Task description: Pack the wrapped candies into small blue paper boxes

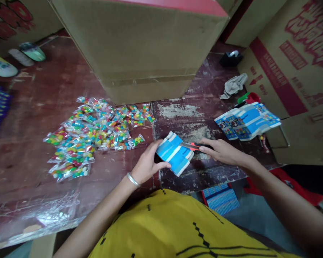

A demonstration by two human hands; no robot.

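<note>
My left hand grips the left end of a small blue-and-white striped carton, held just above the worn wooden table. My right hand is closed on a thin red-and-black tool, whose tip touches the carton's right end. A pile of clear packets of coloured candy lies to the left of my hands. A stack of flat blue-and-white carton blanks lies to the right.
A large cardboard box stands at the back centre, with more printed boxes on the right. A grey rag and a tape dispenser lie behind the blanks. Blue packs sit below the table edge.
</note>
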